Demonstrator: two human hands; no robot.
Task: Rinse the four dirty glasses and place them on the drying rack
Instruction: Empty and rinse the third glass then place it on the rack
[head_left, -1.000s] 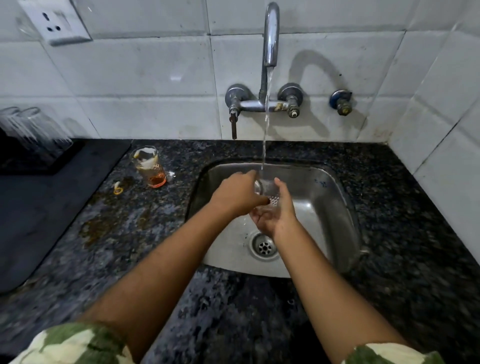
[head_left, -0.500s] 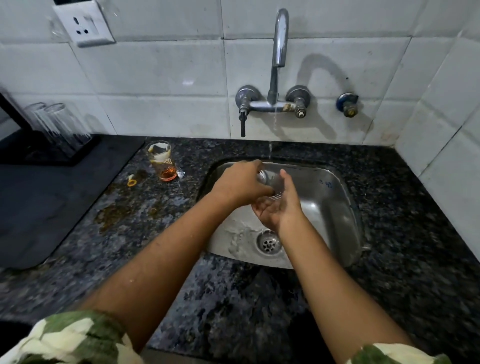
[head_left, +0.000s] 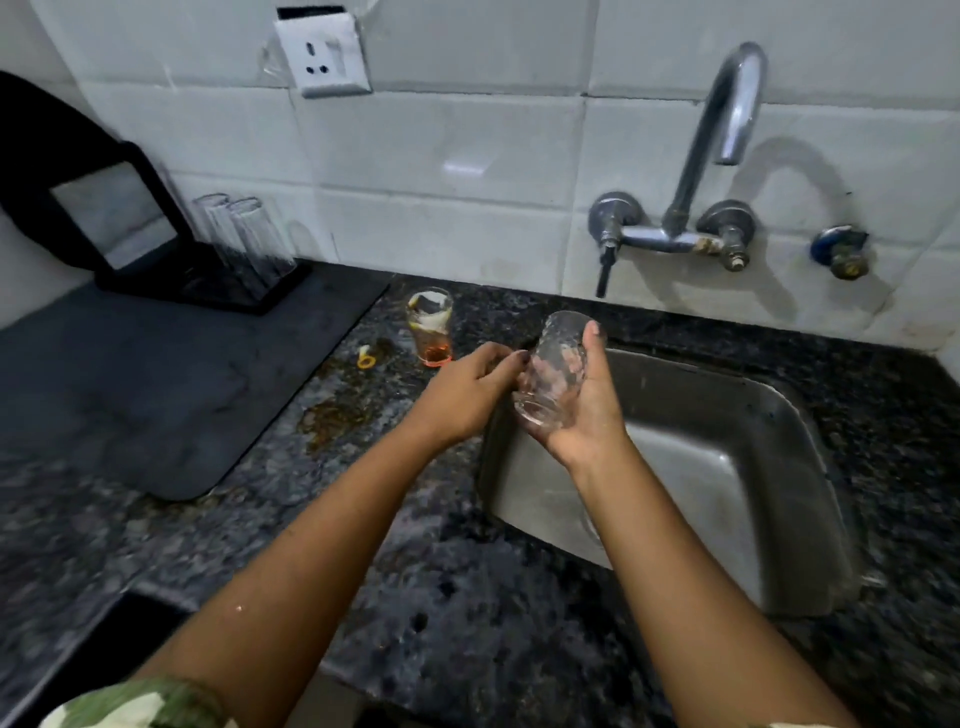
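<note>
My right hand (head_left: 589, 415) grips a clear textured glass (head_left: 553, 366), tilted, over the left edge of the steel sink (head_left: 727, 467). The fingertips of my left hand (head_left: 467, 387) touch the glass's left side. A dirty glass (head_left: 430, 326) with orange dregs and white residue stands upright on the counter just left of my left hand. Two clean glasses (head_left: 244, 244) rest upside down on the black drying rack (head_left: 171, 249) at the back left.
The tap (head_left: 722, 135) is off, with no water running. A dark mat (head_left: 156, 379) covers the counter on the left. A small yellow scrap (head_left: 366, 358) and brown spill stains (head_left: 337, 410) lie on the granite. A wall socket (head_left: 324, 54) is above.
The water stream has stopped. Both hands have lifted the glass out of the sink bowl and carried it left, toward the counter. The view has swung left, showing the rack.
</note>
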